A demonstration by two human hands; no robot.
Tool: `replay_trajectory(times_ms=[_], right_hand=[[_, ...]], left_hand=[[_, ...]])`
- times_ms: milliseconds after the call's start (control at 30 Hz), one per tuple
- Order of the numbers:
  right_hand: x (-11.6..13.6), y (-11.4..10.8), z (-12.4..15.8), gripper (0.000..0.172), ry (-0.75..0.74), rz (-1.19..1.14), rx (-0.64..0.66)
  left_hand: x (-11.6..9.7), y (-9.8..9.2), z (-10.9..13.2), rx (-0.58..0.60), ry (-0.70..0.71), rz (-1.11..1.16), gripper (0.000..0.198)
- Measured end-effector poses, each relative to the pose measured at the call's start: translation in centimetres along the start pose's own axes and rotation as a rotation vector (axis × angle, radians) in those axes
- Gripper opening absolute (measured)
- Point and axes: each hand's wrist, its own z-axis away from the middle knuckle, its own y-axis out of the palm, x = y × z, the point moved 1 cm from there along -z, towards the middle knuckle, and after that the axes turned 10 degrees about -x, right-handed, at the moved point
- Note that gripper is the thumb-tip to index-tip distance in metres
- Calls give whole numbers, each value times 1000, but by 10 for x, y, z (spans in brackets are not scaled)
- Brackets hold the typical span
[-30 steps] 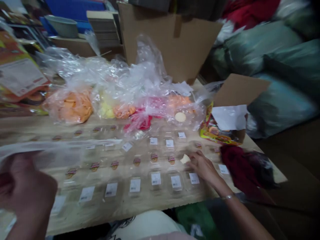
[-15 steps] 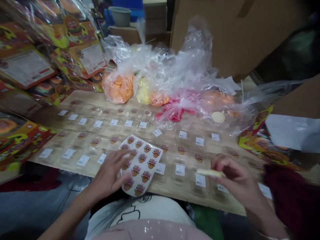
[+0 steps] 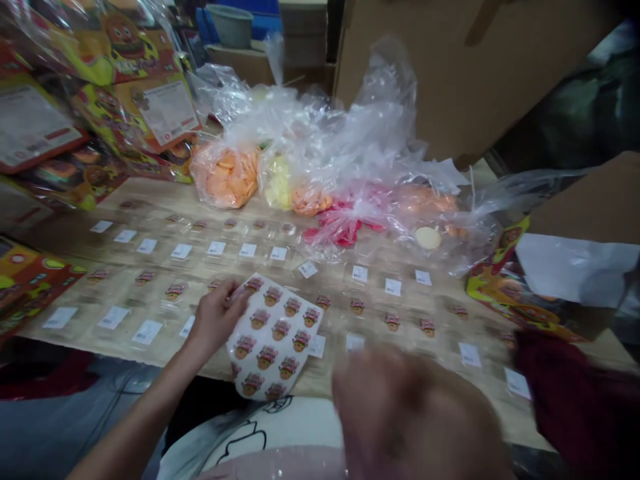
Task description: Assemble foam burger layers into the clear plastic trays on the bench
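A left hand pinches a sticker sheet extending right of its fingers, long axis slanting toward the table's near edge; the blurred right hand's grip cannot be told.

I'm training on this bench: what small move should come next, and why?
I'd bring the right hand to the sticker sheet, probably to peel one sticker: the left hand grips the sheet's edge, printed side up, while the right hand looks apart from it, too blurred to show whether it holds anything.
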Motion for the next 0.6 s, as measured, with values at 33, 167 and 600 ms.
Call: replay_trajectory(times_ms=[33, 167, 600], right_hand=[[-11, 13, -10, 28, 5, -28, 33], [-56, 77, -32, 11, 242, -51, 189], [-46, 126, -8, 21, 11, 217, -18]], left_hand=[[-8, -4, 4, 57, -74, 149, 27], [-40, -17, 24, 204, -259, 496, 32], [-49, -37, 50, 196, -369, 557, 33]])
